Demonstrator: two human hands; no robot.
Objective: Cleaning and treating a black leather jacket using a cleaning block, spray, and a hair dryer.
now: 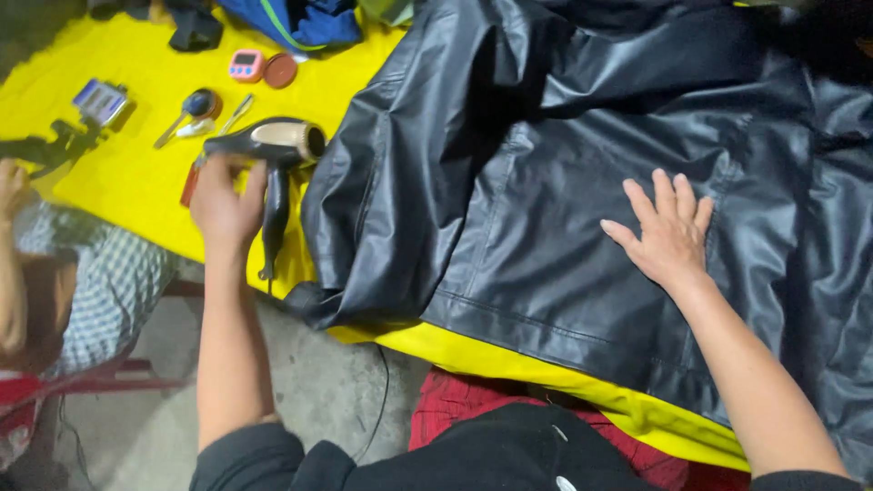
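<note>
A black leather jacket (564,182) lies spread over a table covered in yellow cloth (136,173). My right hand (668,232) rests flat on the jacket with its fingers apart. At the jacket's left sleeve, my left hand (223,200) touches the handle of a black hair dryer (277,159), which lies on the yellow cloth with its beige nozzle facing right. Whether the fingers close around the handle is hidden by the back of the hand.
Behind the dryer lie a pink timer (245,65), a round brown lid (280,70), a small brush (195,107) and blue clothing (300,20). A phone on a small tripod (77,118) stands at the left. Another person in a checked shirt (91,282) sits at the left edge.
</note>
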